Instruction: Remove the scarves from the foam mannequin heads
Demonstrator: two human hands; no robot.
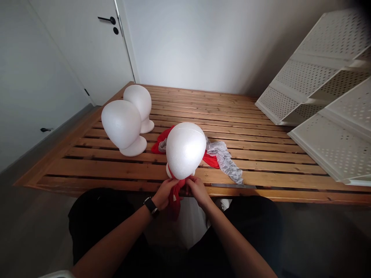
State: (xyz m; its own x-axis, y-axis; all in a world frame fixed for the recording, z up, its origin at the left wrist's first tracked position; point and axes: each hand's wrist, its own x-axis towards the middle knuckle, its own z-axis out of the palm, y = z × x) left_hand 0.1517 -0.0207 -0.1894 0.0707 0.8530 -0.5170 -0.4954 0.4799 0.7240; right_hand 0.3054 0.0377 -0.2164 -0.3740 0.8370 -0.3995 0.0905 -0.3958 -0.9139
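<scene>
A white foam mannequin head (186, 148) stands at the front edge of the slatted wooden platform. Around its neck goes a red scarf (176, 195), whose end hangs down over the edge. My left hand (164, 193), with a dark watch on the wrist, is closed on the scarf just below the head. On the other side of the knot-like bunch, my right hand (197, 189) also grips the red cloth, its fingertips partly hidden. Behind the head lies a crumpled grey patterned scarf (227, 160), with more red cloth (211, 159) beside it.
Two more white foam heads, one nearer (121, 123) and one farther back (139, 101), stand to the left on the slatted platform (95, 166). White perforated racks (313, 69) lean at the right. A door with a black handle (108, 20) is at the back left.
</scene>
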